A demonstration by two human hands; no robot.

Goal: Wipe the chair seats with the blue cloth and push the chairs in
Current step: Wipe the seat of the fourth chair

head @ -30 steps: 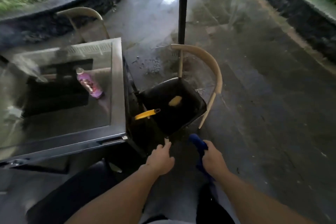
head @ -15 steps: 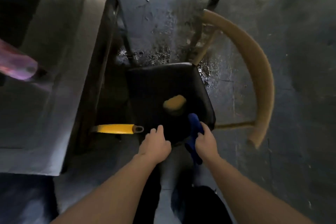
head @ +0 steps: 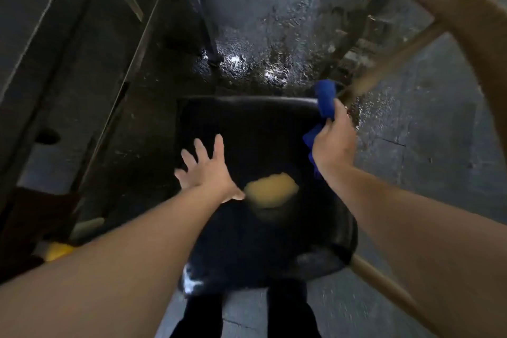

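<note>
Blue cloth (head: 325, 100) is bunched in the person's right hand (head: 333, 140), the fingers closed tight around it, its upper end pressed against the far right corner of the black chair seat (head: 263, 134) and a loose tail hanging below the wrist. That seat fills the middle of the view, directly below the person, dark and glossy, with a yellowish patch (head: 271, 191) showing near its centre; whether that is a worn spot or something lying on the seat I cannot tell. The left hand (head: 205, 170) is spread wide with fingers fanned, holding nothing, over the near left part of the seat; I cannot say whether it touches. The chair's curved wooden backrest (head: 463, 16) arcs round on the right, and the metal-framed bench (head: 68, 44) stands just beside the seat on the left, above wet paving (head: 247, 57).

I would judge the wiping of this seat to be just beginning, from the far corner. The next move calls for drawing the cloth flat across the whole cushion toward the near edge, passing over that patch, with the free hand steadying the chair. Pushing the chair in toward the bench comes afterwards.
</note>
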